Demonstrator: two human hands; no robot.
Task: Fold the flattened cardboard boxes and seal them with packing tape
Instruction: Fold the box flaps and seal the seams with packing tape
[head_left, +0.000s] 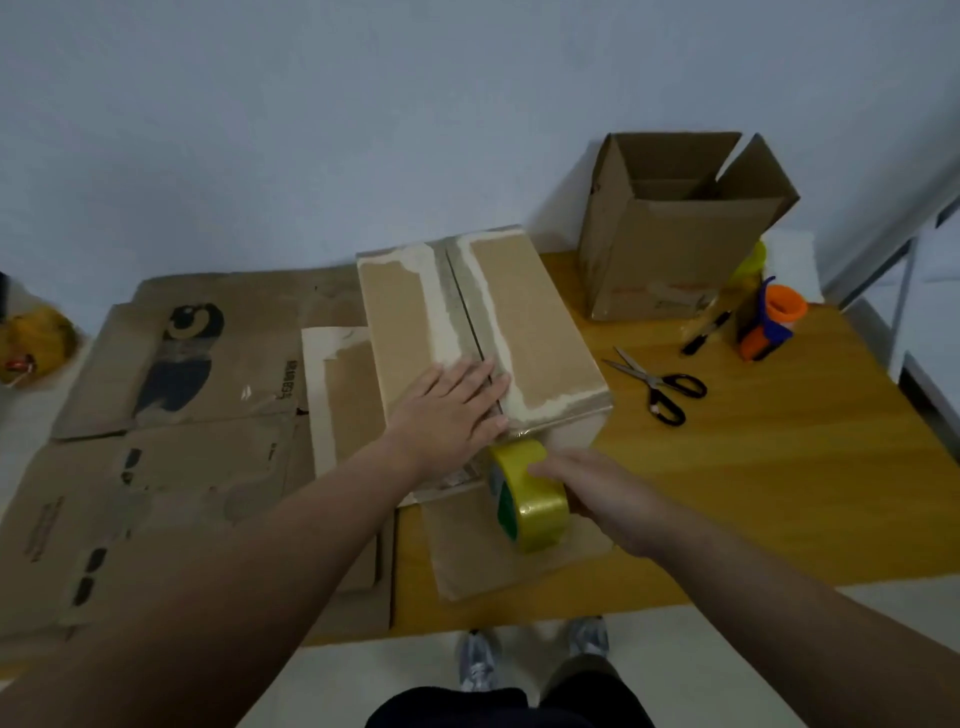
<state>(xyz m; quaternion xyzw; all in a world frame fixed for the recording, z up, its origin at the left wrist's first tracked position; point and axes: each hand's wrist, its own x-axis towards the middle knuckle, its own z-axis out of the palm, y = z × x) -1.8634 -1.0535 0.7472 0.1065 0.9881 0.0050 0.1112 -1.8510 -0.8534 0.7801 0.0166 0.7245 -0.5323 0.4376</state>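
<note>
Scissors (657, 387) lie near box (545, 332); left hand (452, 410) rests flat on it, right hand (608, 499) grips tape roll (530, 501).

Dim, soft, slightly blurred, with wide-angle edge distortion.

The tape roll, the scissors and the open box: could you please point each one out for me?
tape roll (530, 499), head view, on its yellow outer band.
scissors (647, 381), head view, where the blades cross.
open box (654, 260), head view, on its front wall.
</note>
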